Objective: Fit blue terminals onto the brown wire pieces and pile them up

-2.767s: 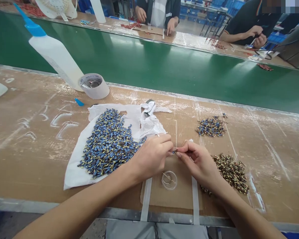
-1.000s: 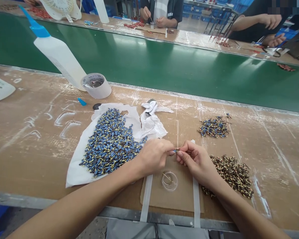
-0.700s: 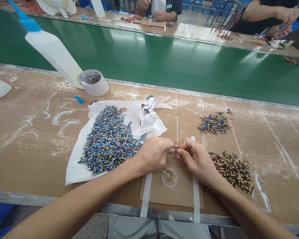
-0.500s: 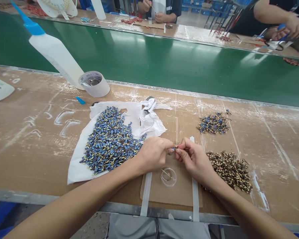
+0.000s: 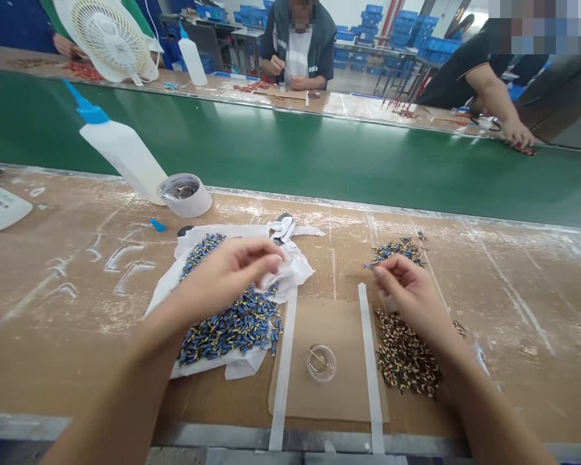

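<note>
My right hand [image 5: 409, 287] pinches a small blue part [image 5: 369, 265] between thumb and fingertips, in front of a small pile of blue-and-dark parts [image 5: 397, 250]. Below it lies a bigger pile of dark parts with cream ends [image 5: 407, 361], partly covered by the hand and forearm. My left hand [image 5: 235, 268], slightly blurred, hovers over a large heap of blue-and-yellow parts [image 5: 237, 326] on white paper [image 5: 246, 368]. Its fingers are loosely bent, thumb apart, and nothing shows in them. Between the piles, a clear cup [image 5: 321, 363] with a thin stick in it stands on taped cardboard [image 5: 334, 403].
At the back left stand a white bottle with a blue nozzle [image 5: 123, 152] and a tape roll [image 5: 186, 196]. A blue cap [image 5: 157, 225] lies near them. Beyond runs a green belt [image 5: 281, 152]; co-workers sit across it, and one co-worker's hand [image 5: 518, 132] reaches onto it.
My hands have separated from their meeting point above the cup. The left went left over the blue heap; the right moved toward the small pile with a blue part. The view has tilted up.
</note>
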Motion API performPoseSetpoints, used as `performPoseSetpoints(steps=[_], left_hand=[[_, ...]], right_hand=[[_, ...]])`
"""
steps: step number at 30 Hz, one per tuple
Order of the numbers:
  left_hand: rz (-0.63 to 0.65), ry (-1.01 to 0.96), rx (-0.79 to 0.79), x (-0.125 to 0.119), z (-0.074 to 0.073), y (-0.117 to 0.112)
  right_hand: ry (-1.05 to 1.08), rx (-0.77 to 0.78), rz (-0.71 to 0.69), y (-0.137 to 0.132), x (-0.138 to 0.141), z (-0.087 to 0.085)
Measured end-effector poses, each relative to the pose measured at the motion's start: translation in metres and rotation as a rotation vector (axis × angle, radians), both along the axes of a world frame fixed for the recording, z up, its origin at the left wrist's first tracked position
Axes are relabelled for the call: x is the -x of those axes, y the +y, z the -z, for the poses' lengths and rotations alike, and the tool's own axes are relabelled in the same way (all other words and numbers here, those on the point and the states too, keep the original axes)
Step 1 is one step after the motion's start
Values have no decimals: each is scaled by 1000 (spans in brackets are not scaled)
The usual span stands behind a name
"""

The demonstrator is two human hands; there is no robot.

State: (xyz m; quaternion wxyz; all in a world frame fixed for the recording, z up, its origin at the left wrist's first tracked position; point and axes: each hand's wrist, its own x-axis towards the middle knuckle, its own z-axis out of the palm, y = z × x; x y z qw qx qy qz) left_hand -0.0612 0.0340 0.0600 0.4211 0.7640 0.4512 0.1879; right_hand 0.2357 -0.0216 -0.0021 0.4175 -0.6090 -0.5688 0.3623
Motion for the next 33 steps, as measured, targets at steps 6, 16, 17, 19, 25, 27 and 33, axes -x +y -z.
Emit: performPoseSetpoints(steps=[6,16,17,19,25,27,33], left_hand=[[-266,597,-245,45,30,26],[-205,724,-223,41,28,23],[-210,702,-229,40,24,23],[-226,631,-248,39,18,23],[-257,428,-163,41,17,25],[-251,371,-104,43,19,25],[-275,316,24,46,22,25]], right_hand=[[-394,-119,390,20,-53,12],[-504,-116,303,15,-55,13],[-499,-117,298,14,-53,12],[-484,-128,312,13,-50,10],[-426,-124,303,11,-43,7],[-413,-124,291,11,-41,6],[-394,-99,248,7,-33,1]])
